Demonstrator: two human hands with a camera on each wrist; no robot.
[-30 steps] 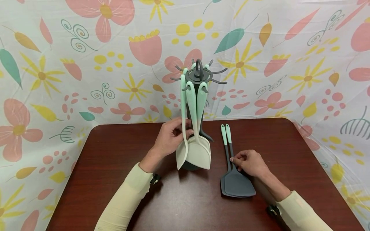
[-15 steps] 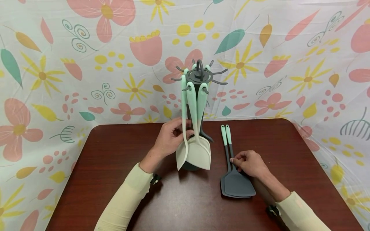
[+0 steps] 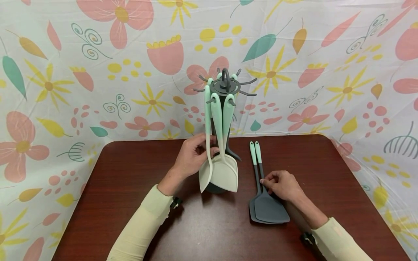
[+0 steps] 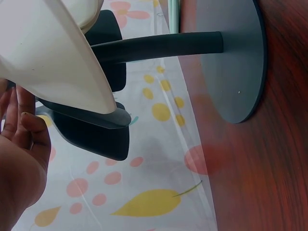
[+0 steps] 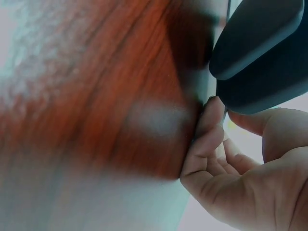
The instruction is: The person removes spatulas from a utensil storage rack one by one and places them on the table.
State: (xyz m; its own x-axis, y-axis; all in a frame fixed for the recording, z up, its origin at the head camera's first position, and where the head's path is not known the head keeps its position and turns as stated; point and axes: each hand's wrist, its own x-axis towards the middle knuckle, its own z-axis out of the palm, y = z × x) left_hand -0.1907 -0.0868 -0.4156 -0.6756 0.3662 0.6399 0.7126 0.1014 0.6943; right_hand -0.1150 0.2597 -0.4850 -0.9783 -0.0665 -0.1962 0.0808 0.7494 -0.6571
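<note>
A dark grey utensil stand [image 3: 224, 86] with hooked arms carries several utensils with mint-green handles. Cream turners [image 3: 225, 177] hang at its front, and dark grey utensils [image 4: 91, 134] show behind them in the left wrist view. My left hand [image 3: 193, 154] reaches in from the left, its fingers curled around the stand's post area behind a cream stem; the exact contact is partly hidden. To the right, two grey spatulas [image 3: 271, 208] with mint handle ends lie overlapping on the table. My right hand [image 3: 283, 185] pinches the shaft of the upper spatula between thumb and fingers.
The dark reddish-brown wooden table [image 3: 130, 203] has rounded far corners. Behind it hangs a white cloth [image 3: 130, 101] with flower and leaf prints. The stand's round base [image 4: 240, 72] rests on the table.
The upper spatula's blade has shifted very slightly to the right over the lower one. My left hand and the stand stay put.
</note>
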